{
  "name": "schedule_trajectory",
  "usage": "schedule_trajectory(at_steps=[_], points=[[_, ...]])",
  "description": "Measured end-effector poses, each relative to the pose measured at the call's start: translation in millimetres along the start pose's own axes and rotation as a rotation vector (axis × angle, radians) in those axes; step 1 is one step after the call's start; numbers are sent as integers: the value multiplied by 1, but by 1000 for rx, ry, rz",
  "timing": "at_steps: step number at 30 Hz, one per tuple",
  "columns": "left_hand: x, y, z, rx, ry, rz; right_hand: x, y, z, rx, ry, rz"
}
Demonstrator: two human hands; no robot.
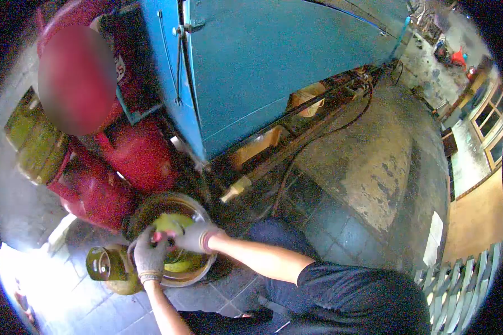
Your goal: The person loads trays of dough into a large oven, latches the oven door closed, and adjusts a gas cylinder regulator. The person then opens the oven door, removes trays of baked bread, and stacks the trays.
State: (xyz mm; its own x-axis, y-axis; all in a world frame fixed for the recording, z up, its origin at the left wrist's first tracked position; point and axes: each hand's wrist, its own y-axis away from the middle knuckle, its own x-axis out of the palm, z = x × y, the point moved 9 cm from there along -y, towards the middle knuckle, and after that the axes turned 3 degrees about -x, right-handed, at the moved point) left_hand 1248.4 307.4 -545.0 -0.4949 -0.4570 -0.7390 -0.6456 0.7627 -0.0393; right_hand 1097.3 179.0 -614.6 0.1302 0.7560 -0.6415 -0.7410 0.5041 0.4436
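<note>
A wide metal tub (208, 271) stands on the tiled floor with a green gas cylinder (183, 263) inside it. My left hand (149, 258), in a grey knit glove, has its fingers curled at the cylinder's top. From the other side my right hand (194, 238), gloved alike, reaches in with its fingers closed. Between both sets of fingertips shows a small pinkish-red piece (157, 237), too blurred to name. The gloves hide the cylinder's valve. Just left of the tub sits another small green gas cylinder (114, 268).
Large red gas cylinders (98, 187) lean or stand left of the tub, beside more green ones (36, 137). A big blue metal cabinet (285, 67) rises ahead. A hose (310, 139) runs along the floor. A pale brush-like object (236, 190) lies near the cabinet's corner.
</note>
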Motion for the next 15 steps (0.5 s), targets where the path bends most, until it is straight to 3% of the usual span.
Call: schedule_trajectory(at_steps=[15], points=[[2,-1,1,-29,-4,19,21,-21,-6,-39,74,66]])
